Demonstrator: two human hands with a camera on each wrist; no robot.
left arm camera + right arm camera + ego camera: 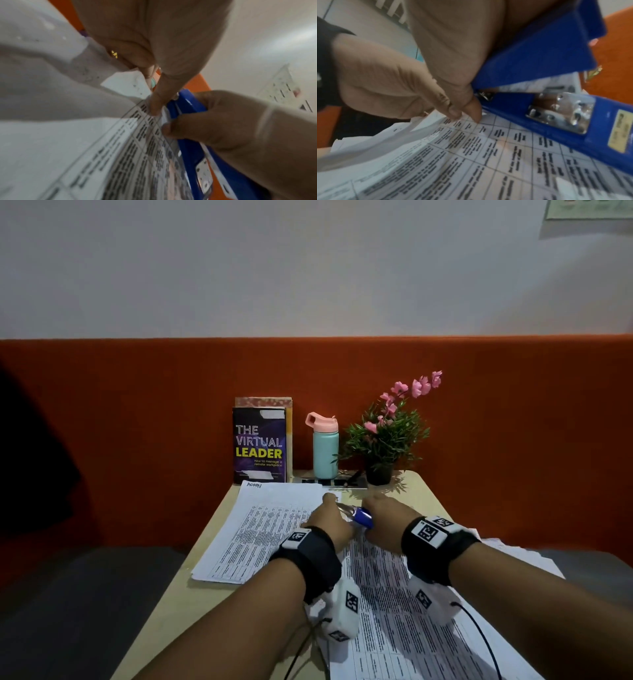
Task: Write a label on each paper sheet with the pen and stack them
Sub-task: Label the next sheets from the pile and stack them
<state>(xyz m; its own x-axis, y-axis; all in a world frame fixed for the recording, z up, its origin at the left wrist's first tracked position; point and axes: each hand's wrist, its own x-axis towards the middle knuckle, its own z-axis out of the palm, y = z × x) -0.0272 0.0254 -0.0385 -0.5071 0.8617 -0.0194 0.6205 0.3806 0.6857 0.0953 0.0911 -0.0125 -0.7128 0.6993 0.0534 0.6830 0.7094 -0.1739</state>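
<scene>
Printed paper sheets (394, 594) lie under my forearms, and their far corner is lifted. My left hand (327, 513) pinches that corner, seen close in the left wrist view (155, 106). My right hand (380, 517) grips a blue stapler (363, 517) at the same corner. The stapler (547, 105) has its jaws around the sheets' edge (488, 135). A second stack of sheets (260, 529) lies to the left, with a handwritten label (254, 485) at its top. I cannot make out a pen for certain.
At the table's (178, 594) far edge stand a book (260, 446), a teal bottle with a pink lid (324, 446) and a potted plant with pink flowers (387, 436). A dark slim object (354, 477) lies before the bottle. An orange partition (137, 405) backs the table.
</scene>
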